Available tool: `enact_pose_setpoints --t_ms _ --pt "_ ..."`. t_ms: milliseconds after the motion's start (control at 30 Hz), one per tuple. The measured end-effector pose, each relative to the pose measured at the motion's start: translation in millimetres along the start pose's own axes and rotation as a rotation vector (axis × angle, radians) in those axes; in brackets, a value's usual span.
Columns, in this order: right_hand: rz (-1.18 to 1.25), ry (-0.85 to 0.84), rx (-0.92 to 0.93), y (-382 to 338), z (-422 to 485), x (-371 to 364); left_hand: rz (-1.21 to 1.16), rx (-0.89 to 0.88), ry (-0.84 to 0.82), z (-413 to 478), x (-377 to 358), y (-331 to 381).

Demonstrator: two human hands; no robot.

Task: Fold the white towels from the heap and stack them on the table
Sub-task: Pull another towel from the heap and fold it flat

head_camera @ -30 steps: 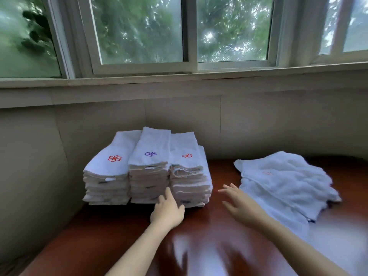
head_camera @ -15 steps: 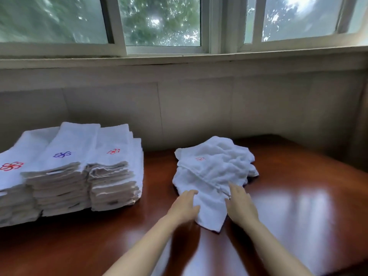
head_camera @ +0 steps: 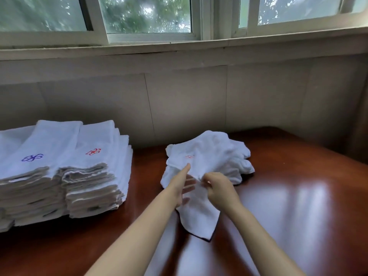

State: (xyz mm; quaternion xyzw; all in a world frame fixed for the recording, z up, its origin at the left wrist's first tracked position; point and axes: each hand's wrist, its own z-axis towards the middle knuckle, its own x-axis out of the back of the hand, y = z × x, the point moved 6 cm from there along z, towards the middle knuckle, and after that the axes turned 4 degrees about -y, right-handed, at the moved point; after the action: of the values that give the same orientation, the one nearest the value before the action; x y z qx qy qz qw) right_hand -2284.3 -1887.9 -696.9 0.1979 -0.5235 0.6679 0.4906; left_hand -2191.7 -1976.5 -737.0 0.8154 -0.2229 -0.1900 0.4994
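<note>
Closest to the camera, two bare forearms reach out over a glossy reddish-brown desk (head_camera: 298, 206). One white towel (head_camera: 199, 218) hangs forward from the hands, its pointed corner touching the wood just in front of them. The right hand (head_camera: 218, 189) has its fingers curled in, so its grip is pinching a fold of that towel near the top edge. The left hand (head_camera: 182, 185) is more spread out, fingers pretty much straight, with the index finger pointing up over the cloth and the others lying against the towel from the side, so no real grip there as far as I can see. Right behind the hands sits the loose heap (head_camera: 211, 154) of crumpled white towels, one showing a small red stitched mark. Off to the left, well apart from the heap, are the folded stacks (head_camera: 79, 176), side by side and touching, with a blue flower logo on one top towel and a red one on the next. Behind it all there's a pale wall (head_camera: 189, 100), then a window sill and windows (head_camera: 147, 14) with green trees outside.
</note>
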Motion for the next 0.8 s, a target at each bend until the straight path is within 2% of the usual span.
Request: enact_pose_setpoints --t_ms 67,133,233,300,333,433,467,533,567,633,733,800 --pt "0.05 -0.158 0.084 -32.1 -10.8 -6.4 -0.142 -0.031 0.015 -15.2 0.8 8.7" --pt "0.117 -0.277 0.104 -57.0 -27.9 -14.8 -0.158 -0.125 0.1 -35.2 13.8 16.5" --pt "0.221 -0.306 0.104 -79.8 -53.9 -18.9 -0.017 -0.243 0.092 -73.4 37.4 12.3" --pt "0.3 -0.274 0.112 -88.3 -70.5 -19.2 -0.019 -0.309 0.059 -102.7 56.4 3.9" --pt "0.278 -0.26 0.119 -90.9 -77.6 -20.8 -0.048 -0.323 0.038 -117.9 65.5 -0.7" --pt "0.008 -0.291 0.092 -89.7 -93.0 -35.5 -0.102 -0.356 -0.099 -156.9 92.3 -16.8" --pt "-0.086 -0.289 0.065 -86.7 -94.7 -39.1 -0.052 -0.353 -0.121 -166.9 100.6 -22.9" --pt "-0.233 -0.237 0.018 -89.7 -97.0 -44.7 0.093 -0.296 -0.057 -186.8 126.2 -41.0" --pt "-0.278 -0.205 0.001 -91.8 -97.1 -47.9 0.135 -0.268 -0.022 -196.4 139.1 -48.7" --pt "-0.328 -0.175 -0.019 -96.5 -96.7 -56.4 0.189 -0.266 -0.059 -218.3 156.1 -57.3" --pt "-0.362 -0.239 -0.035 -102.3 -95.7 -75.8 0.361 -0.311 -0.252 -253.6 166.6 -60.5" --pt "-0.386 -0.279 -0.014 -110.6 -94.1 -91.2 0.357 -0.298 -0.319 -269.3 177.4 -67.4"
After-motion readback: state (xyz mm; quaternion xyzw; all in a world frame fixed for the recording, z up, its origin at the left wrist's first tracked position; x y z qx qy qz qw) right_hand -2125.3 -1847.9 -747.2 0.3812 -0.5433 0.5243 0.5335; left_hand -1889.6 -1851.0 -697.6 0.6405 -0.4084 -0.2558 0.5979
